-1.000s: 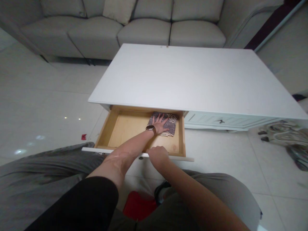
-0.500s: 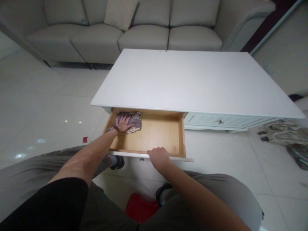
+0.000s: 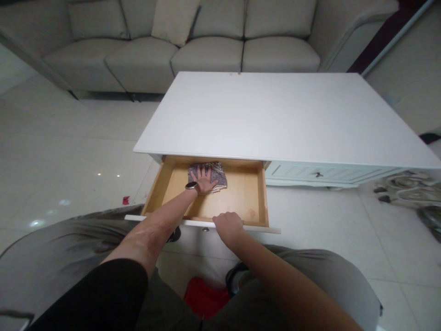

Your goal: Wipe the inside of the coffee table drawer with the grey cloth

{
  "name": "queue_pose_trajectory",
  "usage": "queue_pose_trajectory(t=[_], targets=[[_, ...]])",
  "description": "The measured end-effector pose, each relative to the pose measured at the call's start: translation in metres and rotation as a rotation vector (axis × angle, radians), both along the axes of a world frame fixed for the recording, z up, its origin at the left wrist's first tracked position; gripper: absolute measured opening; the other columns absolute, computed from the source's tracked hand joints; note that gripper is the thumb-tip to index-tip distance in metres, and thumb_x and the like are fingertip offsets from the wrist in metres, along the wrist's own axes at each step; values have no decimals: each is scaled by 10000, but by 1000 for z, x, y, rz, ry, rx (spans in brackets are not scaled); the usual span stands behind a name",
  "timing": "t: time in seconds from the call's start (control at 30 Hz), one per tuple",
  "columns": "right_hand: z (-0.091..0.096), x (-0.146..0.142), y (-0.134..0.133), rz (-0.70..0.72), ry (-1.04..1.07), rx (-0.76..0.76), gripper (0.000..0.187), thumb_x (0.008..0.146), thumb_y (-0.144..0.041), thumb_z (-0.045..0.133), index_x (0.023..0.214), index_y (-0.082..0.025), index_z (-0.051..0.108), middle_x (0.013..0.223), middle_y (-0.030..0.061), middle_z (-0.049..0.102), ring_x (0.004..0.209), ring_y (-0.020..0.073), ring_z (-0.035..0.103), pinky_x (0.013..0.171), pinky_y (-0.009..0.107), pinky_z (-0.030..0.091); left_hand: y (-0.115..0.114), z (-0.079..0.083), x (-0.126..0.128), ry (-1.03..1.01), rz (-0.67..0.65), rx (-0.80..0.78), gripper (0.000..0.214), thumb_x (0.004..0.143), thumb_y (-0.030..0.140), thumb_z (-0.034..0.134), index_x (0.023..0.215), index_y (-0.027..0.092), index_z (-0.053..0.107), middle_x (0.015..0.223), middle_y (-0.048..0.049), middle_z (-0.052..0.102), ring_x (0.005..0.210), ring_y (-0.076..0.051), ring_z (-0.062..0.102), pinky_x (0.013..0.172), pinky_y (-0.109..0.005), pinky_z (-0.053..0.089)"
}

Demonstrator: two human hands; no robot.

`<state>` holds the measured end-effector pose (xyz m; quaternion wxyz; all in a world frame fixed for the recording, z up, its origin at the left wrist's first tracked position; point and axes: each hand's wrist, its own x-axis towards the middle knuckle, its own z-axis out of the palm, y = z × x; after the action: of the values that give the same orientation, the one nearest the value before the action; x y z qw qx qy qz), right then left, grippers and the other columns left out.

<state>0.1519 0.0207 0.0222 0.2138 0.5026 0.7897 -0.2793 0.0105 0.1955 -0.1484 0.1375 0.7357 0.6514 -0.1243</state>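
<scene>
A wooden drawer (image 3: 241,202) stands pulled out from a white coffee table (image 3: 275,115). Inside it, toward the back, lies a folded patterned cloth (image 3: 219,174), purple-grey with a pale edge. My left hand (image 3: 204,180), a watch on its wrist, presses flat on the cloth with fingers spread. Over the drawer's white front edge, just right of a small round knob (image 3: 206,229), my right hand (image 3: 228,226) is curled and gripping; its fingertips are partly hidden.
Behind the table runs a grey sofa (image 3: 206,55) with cushions. A second, shut drawer (image 3: 310,172) is at the right. Folded fabric (image 3: 406,188) lies on the floor at far right. A red object (image 3: 205,296) sits below me, and a small red scrap (image 3: 126,200) lies at left.
My left hand has slid right across the drawer bottom, and the cloth has moved with it from the left corner toward the middle. The right hand keeps its grip on the drawer front.
</scene>
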Motion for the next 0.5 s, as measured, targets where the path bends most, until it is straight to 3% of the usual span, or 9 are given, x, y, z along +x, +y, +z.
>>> queue_pose_trajectory(t=[0.13, 0.37, 0.5], targets=[[-2, -1, 0, -16, 2, -3, 360, 980, -95, 435, 1194, -157, 717, 1164, 168, 743, 1061, 259, 725, 854, 392, 578, -9, -6, 49, -30, -48, 29, 1011, 884, 762, 293, 1646, 142, 56, 1706, -146, -61, 1518, -452, -206, 1139, -753, -114], [-1, -4, 4, -32, -32, -49, 381, 954, -44, 428, 1172, -97, 737, 1157, 209, 738, 1064, 285, 725, 859, 423, 597, -23, -9, 134, -147, -123, 22, 983, 867, 743, 354, 1648, 220, 66, 1721, -80, -16, 1515, -420, -241, 1159, -726, -140], [2, -4, 6, -75, -66, -118, 381, 949, -41, 444, 1209, -54, 723, 1215, 221, 712, 1096, 310, 711, 925, 447, 580, -29, -5, 168, -198, -202, -25, 978, 873, 703, 380, 1649, 197, 70, 1720, -86, -44, 1514, -414, -250, 1160, -715, -159]])
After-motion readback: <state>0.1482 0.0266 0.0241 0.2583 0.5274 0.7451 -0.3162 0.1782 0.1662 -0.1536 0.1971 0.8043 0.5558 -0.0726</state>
